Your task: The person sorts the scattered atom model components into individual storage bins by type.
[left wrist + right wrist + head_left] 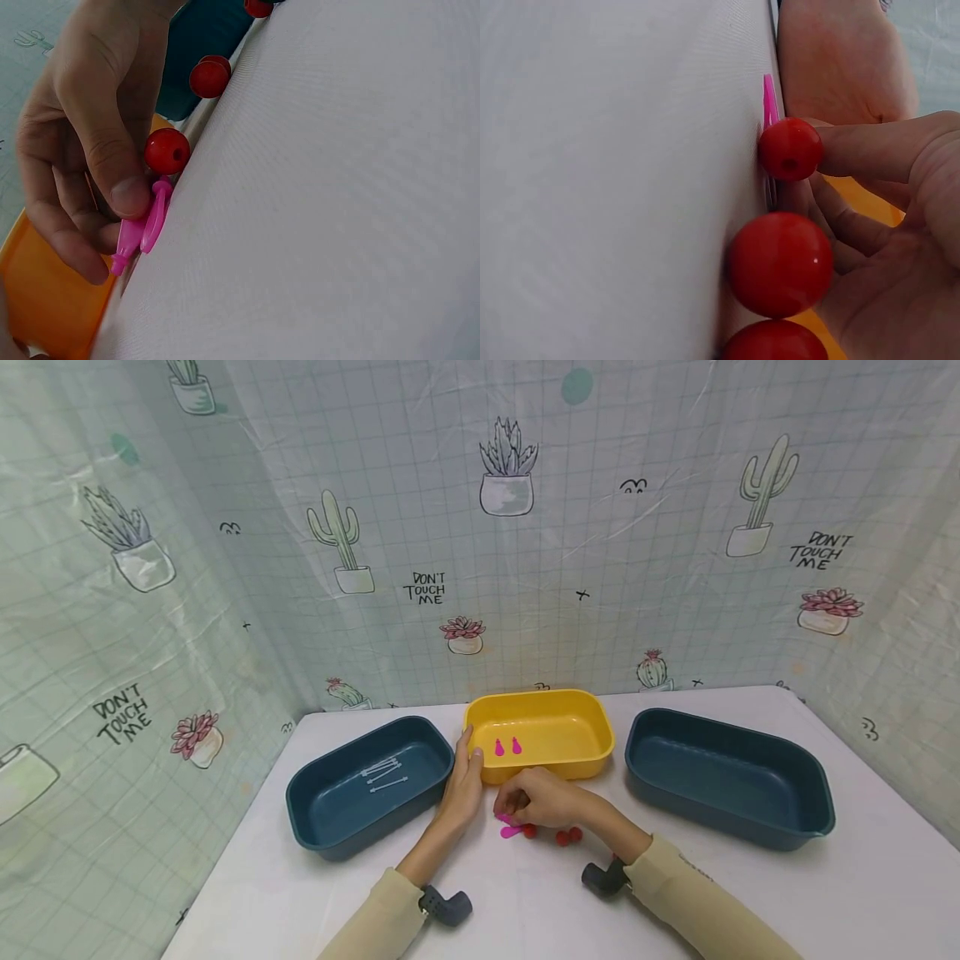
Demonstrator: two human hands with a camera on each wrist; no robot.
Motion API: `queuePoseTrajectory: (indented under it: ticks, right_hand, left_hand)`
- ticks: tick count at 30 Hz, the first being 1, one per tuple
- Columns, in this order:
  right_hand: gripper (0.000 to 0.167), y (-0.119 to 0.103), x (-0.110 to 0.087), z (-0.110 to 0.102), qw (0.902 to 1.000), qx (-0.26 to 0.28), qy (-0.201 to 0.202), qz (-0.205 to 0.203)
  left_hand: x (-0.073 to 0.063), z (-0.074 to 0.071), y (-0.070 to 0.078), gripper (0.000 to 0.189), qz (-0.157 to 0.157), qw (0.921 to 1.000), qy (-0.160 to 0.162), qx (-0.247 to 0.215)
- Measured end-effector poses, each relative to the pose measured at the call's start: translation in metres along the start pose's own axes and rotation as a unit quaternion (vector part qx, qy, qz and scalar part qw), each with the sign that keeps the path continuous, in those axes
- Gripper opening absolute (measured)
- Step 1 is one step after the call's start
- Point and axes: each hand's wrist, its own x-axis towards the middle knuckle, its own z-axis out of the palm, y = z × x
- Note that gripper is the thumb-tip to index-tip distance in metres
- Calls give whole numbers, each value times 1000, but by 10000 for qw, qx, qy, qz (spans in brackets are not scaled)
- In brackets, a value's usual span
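My right hand (543, 799) is low over the white table in front of the yellow bin (547, 767). Its thumb and fingers pinch a small pink bottle-shaped piece (129, 238). A second pink piece (155, 217) lies against that one, beside a red bead (166, 151) with a hole. My left hand (462, 785) rests along the left side of the yellow bin, its fingers extended at the rim. Inside that bin lie two pink pieces (507, 747). Two more red beads (569, 837) sit on the table below my right wrist.
A dark blue bin (330, 847) on the left contains several thin white rods (386, 772). Another dark blue bin (727, 827) stands on the right. Behind the bins hangs a cactus-print sheet (540, 577).
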Motion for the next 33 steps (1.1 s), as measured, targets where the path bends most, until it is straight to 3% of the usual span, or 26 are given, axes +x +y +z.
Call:
queuePoseTrajectory:
  ticks: [13,33]
  right_hand:
    - [19,-3,-1,-4,9994,127,-199,-270]
    - [18,-11,-10,-20,9991,357,-237,-27]
  left_hand:
    - [-1,-1,1,57,-22,10000,3,-38]
    - [-2,0,2,57,-36,10000,22,-4]
